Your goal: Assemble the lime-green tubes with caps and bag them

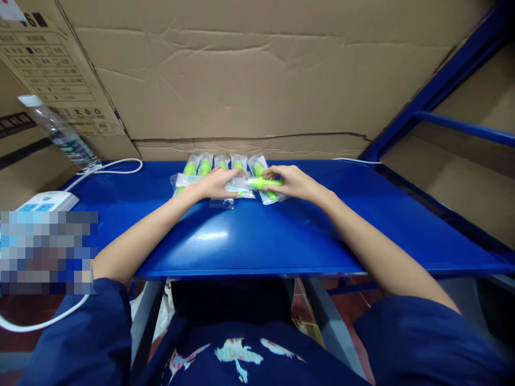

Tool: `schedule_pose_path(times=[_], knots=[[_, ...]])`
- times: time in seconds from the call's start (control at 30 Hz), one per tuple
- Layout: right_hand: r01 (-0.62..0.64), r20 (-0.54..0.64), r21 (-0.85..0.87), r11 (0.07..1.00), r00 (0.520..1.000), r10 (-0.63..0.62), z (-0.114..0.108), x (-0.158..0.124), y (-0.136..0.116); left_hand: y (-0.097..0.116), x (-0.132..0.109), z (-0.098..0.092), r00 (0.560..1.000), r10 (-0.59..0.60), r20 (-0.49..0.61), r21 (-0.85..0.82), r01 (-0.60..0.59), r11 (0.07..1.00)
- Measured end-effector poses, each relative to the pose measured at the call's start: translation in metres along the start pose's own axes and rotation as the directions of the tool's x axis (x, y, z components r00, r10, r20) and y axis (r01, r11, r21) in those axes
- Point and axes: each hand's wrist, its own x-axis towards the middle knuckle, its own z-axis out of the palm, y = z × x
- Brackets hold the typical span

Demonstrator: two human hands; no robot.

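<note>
In the middle of the head view, a lime-green item with a slim handle and a clear tube-shaped cover [257, 183] lies sideways between my hands. My right hand [298, 181] pinches its green handle end. My left hand [217, 183] is closed around the clear end, thumb and fingers on either side; part of that end is hidden. Beneath and behind my hands, several similar green items in clear plastic packets [206, 164] lie in a row. One packet [263, 166] sits just behind my right fingers. An edge of clear wrapping [222, 203] shows below my left hand.
The blue table [249, 241] backs onto a tall cardboard sheet [257, 80]. On the left stand a leaning clear water bottle [64, 136] and a white power strip [50, 201] with a white cable [120, 162]. A blue metal frame [438, 88] rises at the right.
</note>
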Motion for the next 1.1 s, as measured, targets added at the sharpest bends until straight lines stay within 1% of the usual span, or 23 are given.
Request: schedule_pose_path(times=[0.1, 0.23, 0.3, 0.37, 0.43, 0.5, 0.6, 0.67, 0.77, 0.87, 0.93, 1.1], knots=[[0.002, 0.011, -0.104, 0.995, 1.0, -0.001, 0.005, 0.001, 0.002, 0.001, 0.0, 0.001, 0.998, 0.03, 0.048, 0.045, -0.032, 0.998], [0.047, 0.064, -0.188, 0.981, 0.997, -0.036, 0.009, 0.002, 0.004, 0.003, 0.001, 0.001, 0.997, 0.05, 0.067, 0.103, -0.057, 0.993], [0.071, 0.053, -0.224, 0.972, 0.997, -0.061, 0.009, 0.002, 0.004, 0.004, 0.001, 0.0, 0.996, 0.045, 0.079, 0.125, -0.054, 0.991], [0.063, 0.027, -0.262, 0.963, 0.998, -0.057, 0.008, 0.002, 0.003, 0.003, 0.001, -0.001, 0.996, 0.046, 0.082, 0.134, -0.057, 0.989], [0.018, 0.014, -0.308, 0.951, 1.0, -0.015, 0.005, 0.0, 0.002, 0.003, 0.001, -0.002, 0.995, 0.062, 0.074, 0.143, -0.072, 0.987], [-0.047, 0.011, -0.36, 0.932, 0.998, 0.055, 0.002, -0.002, 0.003, 0.004, 0.001, -0.003, 0.996, 0.063, 0.069, 0.165, -0.074, 0.984], [-0.125, 0.006, -0.402, 0.907, 0.99, 0.139, -0.003, -0.003, 0.005, 0.008, 0.001, -0.002, 0.999, 0.004, 0.052, 0.216, -0.015, 0.976], [-0.141, -0.007, -0.393, 0.909, 0.989, 0.15, -0.005, -0.003, 0.007, 0.012, 0.001, -0.001, 0.999, -0.04, 0.025, 0.25, 0.032, 0.968], [-0.094, -0.02, -0.318, 0.943, 0.996, 0.092, -0.001, -0.002, 0.007, 0.015, 0.002, 0.004, 0.998, -0.065, -0.02, 0.299, 0.068, 0.952], [0.009, -0.014, -0.195, 0.981, 1.0, -0.012, 0.008, 0.001, 0.004, 0.015, 0.003, 0.007, 0.997, -0.038, -0.073, 0.334, 0.061, 0.94], [0.044, -0.02, -0.137, 0.99, 0.999, -0.047, 0.014, 0.002, 0.001, 0.014, 0.004, 0.007, 0.996, -0.006, -0.092, 0.345, 0.038, 0.938], [-0.002, -0.087, -0.098, 0.995, 0.996, -0.007, 0.015, 0.003, -0.003, 0.017, 0.002, 0.0, 0.995, 0.038, -0.088, 0.326, -0.007, 0.945]])
